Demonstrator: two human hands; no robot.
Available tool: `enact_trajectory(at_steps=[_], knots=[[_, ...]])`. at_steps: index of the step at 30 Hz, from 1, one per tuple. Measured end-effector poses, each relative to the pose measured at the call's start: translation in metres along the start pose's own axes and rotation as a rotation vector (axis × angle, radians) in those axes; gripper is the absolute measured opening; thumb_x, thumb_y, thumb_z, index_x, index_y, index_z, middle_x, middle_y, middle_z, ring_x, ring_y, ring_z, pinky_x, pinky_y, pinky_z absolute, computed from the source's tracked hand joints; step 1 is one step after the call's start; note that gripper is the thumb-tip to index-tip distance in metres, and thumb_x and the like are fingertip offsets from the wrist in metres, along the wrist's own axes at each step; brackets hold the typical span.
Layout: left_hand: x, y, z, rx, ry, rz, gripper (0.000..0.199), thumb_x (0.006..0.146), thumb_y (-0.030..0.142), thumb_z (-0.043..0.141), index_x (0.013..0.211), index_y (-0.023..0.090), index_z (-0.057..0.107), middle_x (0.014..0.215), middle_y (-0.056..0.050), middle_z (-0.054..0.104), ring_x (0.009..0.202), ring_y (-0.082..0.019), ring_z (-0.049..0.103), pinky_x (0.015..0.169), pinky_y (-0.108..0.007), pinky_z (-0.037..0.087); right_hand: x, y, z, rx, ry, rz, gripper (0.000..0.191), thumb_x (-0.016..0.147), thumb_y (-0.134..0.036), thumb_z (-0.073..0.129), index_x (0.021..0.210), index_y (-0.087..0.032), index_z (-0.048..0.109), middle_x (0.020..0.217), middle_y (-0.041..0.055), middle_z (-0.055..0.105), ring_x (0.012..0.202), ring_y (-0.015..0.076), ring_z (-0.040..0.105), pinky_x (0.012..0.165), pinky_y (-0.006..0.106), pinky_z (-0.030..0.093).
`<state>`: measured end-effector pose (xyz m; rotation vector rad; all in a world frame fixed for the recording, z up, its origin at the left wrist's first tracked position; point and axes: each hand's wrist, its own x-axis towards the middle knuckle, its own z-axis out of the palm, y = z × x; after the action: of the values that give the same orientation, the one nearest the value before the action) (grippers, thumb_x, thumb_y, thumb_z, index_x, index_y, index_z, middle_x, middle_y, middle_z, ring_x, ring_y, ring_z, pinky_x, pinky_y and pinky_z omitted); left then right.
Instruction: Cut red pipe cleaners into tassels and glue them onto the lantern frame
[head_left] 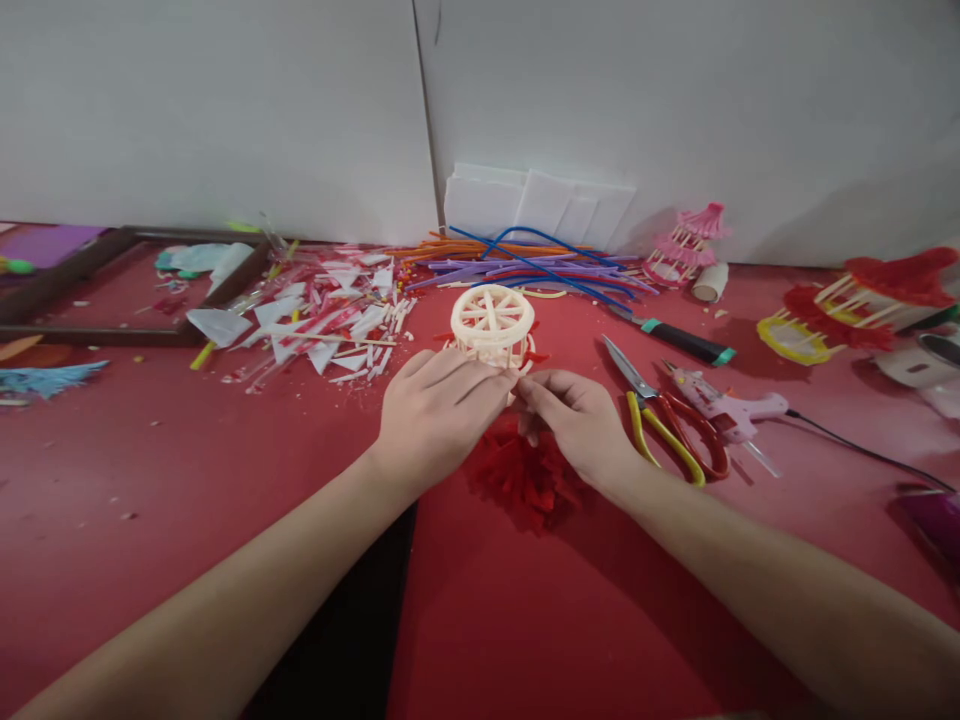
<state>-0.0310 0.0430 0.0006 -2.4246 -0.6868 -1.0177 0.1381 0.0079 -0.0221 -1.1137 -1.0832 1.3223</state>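
A cream-coloured craft model (492,316) with a spoked wheel on top and thin posts below stands in front of me, with bits of red at its sides. My left hand (444,412) is closed around its near side, the back of the hand hiding much of the lower part. At the model's near right edge, the thumb and finger of my right hand (581,425) pinch together; whatever lies between them is hidden. Beneath both hands sits a ruffled bunch of red paper (525,482), partly covered by them.
To the right lie scissors (660,420), a pink glue gun (731,408) with a cord and a black-handled tool (686,342). Small paper-and-stick models (862,300) stand beyond. Paper scraps (322,310), pipe cleaners (517,270) and a dark frame (90,336) lie behind and left.
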Motion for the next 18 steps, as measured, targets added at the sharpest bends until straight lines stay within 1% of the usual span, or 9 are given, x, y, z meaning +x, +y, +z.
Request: enact_trajectory(at_steps=[7, 12, 18], knots=[[0.0000, 0.0012, 0.0008, -0.007, 0.002, 0.002, 0.010, 0.091, 0.019, 0.064, 0.086, 0.018, 0.072, 0.083, 0.000, 0.078, 0.072, -0.017, 0.066, 0.063, -0.032, 0.047, 0.0006, 0.0043, 0.0012, 0.041, -0.032, 0.035, 0.033, 0.078, -0.052, 0.071, 0.071, -0.021, 0.061, 0.055, -0.0035, 0.059, 0.046, 0.0096, 0.051, 0.044, 0.023, 0.041], [-0.0004, 0.0002, 0.0005, -0.021, -0.002, 0.008, 0.012, 0.092, 0.020, 0.062, 0.085, 0.019, 0.072, 0.084, -0.001, 0.078, 0.073, -0.017, 0.067, 0.063, -0.031, 0.047, 0.0028, 0.0055, 0.0030, 0.050, -0.022, 0.055, 0.035, 0.076, -0.052, 0.073, 0.067, -0.021, 0.060, 0.055, -0.0034, 0.059, 0.045, 0.0088, 0.050, 0.043, 0.022, 0.040], [-0.0012, -0.0029, 0.0012, -0.084, -0.022, 0.000, 0.012, 0.092, 0.019, 0.062, 0.086, 0.017, 0.072, 0.084, -0.003, 0.077, 0.076, -0.017, 0.067, 0.067, -0.030, 0.050, 0.0047, 0.0059, 0.0036, 0.076, -0.035, 0.084, 0.036, 0.074, -0.052, 0.074, 0.066, -0.020, 0.061, 0.053, -0.0030, 0.059, 0.042, 0.0084, 0.048, 0.041, 0.022, 0.038]])
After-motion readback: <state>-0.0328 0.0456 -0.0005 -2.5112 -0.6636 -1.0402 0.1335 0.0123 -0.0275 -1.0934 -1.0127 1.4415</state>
